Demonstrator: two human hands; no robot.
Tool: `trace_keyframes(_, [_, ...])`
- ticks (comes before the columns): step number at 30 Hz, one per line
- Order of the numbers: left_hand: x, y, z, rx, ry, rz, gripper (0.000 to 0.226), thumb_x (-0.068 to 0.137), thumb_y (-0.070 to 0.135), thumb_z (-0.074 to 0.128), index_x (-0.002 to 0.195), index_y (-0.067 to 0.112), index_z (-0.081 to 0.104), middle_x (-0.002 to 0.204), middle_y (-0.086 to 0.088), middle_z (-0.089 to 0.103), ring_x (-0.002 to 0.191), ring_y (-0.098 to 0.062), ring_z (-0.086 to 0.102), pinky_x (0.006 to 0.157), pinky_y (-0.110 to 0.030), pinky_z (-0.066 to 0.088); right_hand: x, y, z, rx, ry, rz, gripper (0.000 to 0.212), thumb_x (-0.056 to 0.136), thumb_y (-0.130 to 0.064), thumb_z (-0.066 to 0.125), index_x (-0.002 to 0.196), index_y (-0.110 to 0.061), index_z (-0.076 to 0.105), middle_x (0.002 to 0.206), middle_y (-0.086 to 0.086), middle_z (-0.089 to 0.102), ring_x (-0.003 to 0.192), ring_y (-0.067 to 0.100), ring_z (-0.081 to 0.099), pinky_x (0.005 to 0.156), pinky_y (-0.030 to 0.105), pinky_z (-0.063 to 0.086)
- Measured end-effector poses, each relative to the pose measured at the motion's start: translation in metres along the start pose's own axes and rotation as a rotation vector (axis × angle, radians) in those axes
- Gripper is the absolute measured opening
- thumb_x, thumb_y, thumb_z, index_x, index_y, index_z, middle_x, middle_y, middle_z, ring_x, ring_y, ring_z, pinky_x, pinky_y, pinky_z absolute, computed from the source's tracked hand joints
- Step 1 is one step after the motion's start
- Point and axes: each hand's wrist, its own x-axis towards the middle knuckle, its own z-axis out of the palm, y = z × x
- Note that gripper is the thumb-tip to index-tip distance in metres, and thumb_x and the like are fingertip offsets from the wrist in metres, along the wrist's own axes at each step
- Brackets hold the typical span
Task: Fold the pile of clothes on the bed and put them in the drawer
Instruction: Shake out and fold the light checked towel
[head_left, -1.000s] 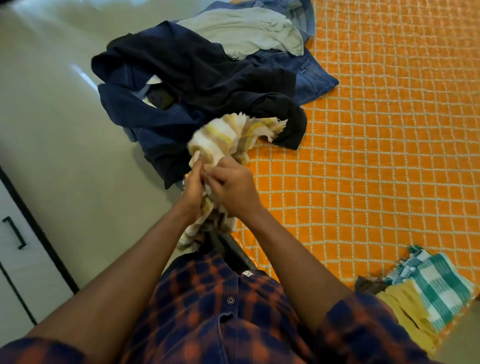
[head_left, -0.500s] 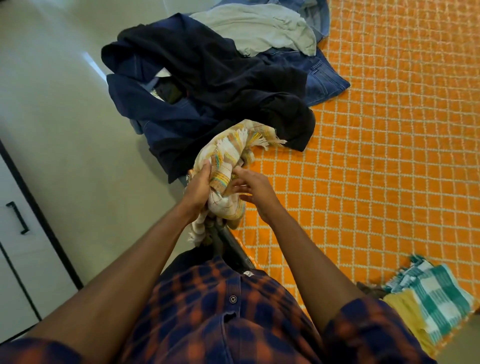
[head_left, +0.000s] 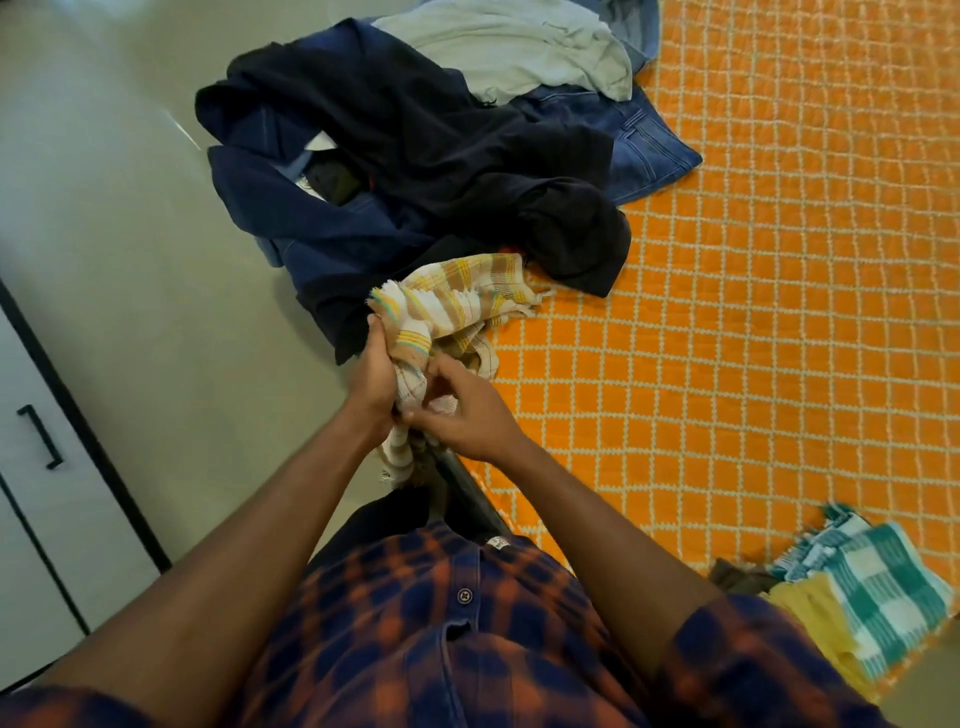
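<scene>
Head view: grips bunched towel (head_left: 457, 301) in left hand (head_left: 371, 379) at bed (head_left: 779, 312) edge, pinches its lower end with right hand (head_left: 462, 421), likely hunting a corner to spread it; pile (head_left: 415, 145) just beyond.

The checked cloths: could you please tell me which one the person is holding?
The yellow-and-brown checked cloth, gripped by the left hand and pinched by the right hand; the green-and-white checked cloth lies untouched on the orange bedspread.
</scene>
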Motion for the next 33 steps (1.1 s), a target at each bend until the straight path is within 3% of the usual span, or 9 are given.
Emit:
trace_keyframes(4, [-0.001, 0.006, 0.002, 0.202, -0.097, 0.092, 0.053, 0.102, 0.059, 0.036, 0.125, 0.022, 0.065, 0.116, -0.005, 0.073, 0.107, -0.018, 0.070, 0.086, -0.030, 0.058, -0.003, 0.009, 0.008, -0.045, 0.218, -0.046, 0.019, 0.091, -0.032, 0.063, 0.081, -0.018, 0.055, 0.086, -0.006, 0.059, 0.084, 0.016, 0.057, 0.071, 0.038, 0.046])
trace_keyframes(8, [0.004, 0.009, 0.002, 0.395, -0.061, 0.093, 0.029, 0.102, 0.039, 0.052, 0.105, 0.019, 0.072, 0.100, -0.003, 0.075, 0.101, -0.021, 0.070, 0.085, -0.032, 0.056, 0.001, -0.002, -0.005, 0.351, 0.262, 0.068, 0.026, 0.091, -0.020, 0.057, 0.068, -0.023, 0.045, 0.067, -0.016, 0.047, 0.066, 0.007, 0.042, 0.065, 0.028, 0.033])
trace_keyframes(13, [0.007, 0.004, 0.008, 0.384, -0.020, 0.131, 0.042, 0.103, 0.039, 0.049, 0.080, 0.011, 0.071, 0.104, -0.018, 0.074, 0.105, -0.032, 0.069, 0.104, -0.049, 0.049, 0.011, -0.004, -0.025, 0.635, 0.420, 0.119, 0.023, 0.086, -0.014, 0.053, 0.068, -0.013, 0.038, 0.062, -0.005, 0.035, 0.058, 0.010, 0.032, 0.058, 0.025, 0.033])
trace_keyframes(17, [0.007, 0.001, 0.017, 0.260, -0.001, 0.128, 0.028, 0.106, 0.033, 0.045, 0.099, 0.019, 0.069, 0.109, -0.010, 0.073, 0.107, -0.027, 0.069, 0.102, -0.047, 0.051, 0.011, -0.001, -0.028, 0.612, 0.285, 0.125, 0.025, 0.077, -0.008, 0.050, 0.060, -0.013, 0.033, 0.057, -0.001, 0.032, 0.054, 0.012, 0.028, 0.052, 0.025, 0.029])
trace_keyframes(20, [0.007, 0.001, 0.011, 0.189, 0.000, 0.106, 0.023, 0.107, 0.028, 0.043, 0.106, 0.021, 0.065, 0.110, -0.006, 0.072, 0.104, -0.021, 0.070, 0.098, -0.040, 0.054, 0.013, 0.020, -0.036, 0.268, -0.034, 0.095, 0.026, 0.075, -0.012, 0.054, 0.055, -0.003, 0.039, 0.057, 0.015, 0.036, 0.052, 0.016, 0.038, 0.055, 0.039, 0.042])
trace_keyframes(23, [0.003, 0.008, 0.003, 0.146, -0.082, 0.050, 0.025, 0.106, 0.013, 0.040, 0.105, 0.015, 0.065, 0.097, -0.002, 0.074, 0.090, -0.015, 0.071, 0.082, -0.032, 0.057, 0.015, 0.025, -0.039, 0.071, -0.045, 0.118, 0.015, 0.078, -0.027, 0.063, 0.065, -0.021, 0.060, 0.072, -0.003, 0.057, 0.065, 0.015, 0.053, 0.064, 0.042, 0.046])
trace_keyframes(28, [-0.001, 0.014, -0.004, 0.304, -0.225, 0.022, 0.030, 0.088, 0.009, 0.051, 0.114, 0.004, 0.066, 0.103, -0.010, 0.071, 0.097, -0.023, 0.068, 0.085, -0.039, 0.055, 0.034, 0.001, -0.041, 0.613, 0.089, 0.226, 0.032, 0.097, -0.027, 0.063, 0.128, -0.033, 0.058, 0.123, -0.002, 0.064, 0.106, 0.013, 0.065, 0.084, 0.032, 0.055])
trace_keyframes(30, [-0.001, 0.014, -0.004, 0.365, -0.226, 0.064, 0.040, 0.078, 0.013, 0.060, 0.115, 0.001, 0.067, 0.108, -0.014, 0.072, 0.101, -0.025, 0.069, 0.089, -0.040, 0.056, 0.042, -0.006, -0.039, 0.548, 0.026, 0.221, 0.025, 0.099, -0.022, 0.063, 0.123, -0.025, 0.064, 0.105, 0.004, 0.069, 0.095, 0.016, 0.068, 0.076, 0.031, 0.055])
trace_keyframes(33, [0.000, 0.009, -0.009, 0.281, -0.194, 0.093, 0.036, 0.086, 0.005, 0.067, 0.120, -0.006, 0.064, 0.112, -0.021, 0.070, 0.100, -0.029, 0.069, 0.090, -0.041, 0.055, 0.048, -0.009, -0.030, 0.343, 0.098, 0.155, 0.018, 0.101, -0.015, 0.062, 0.086, -0.004, 0.064, 0.068, -0.001, 0.056, 0.061, 0.011, 0.053, 0.059, 0.028, 0.045])
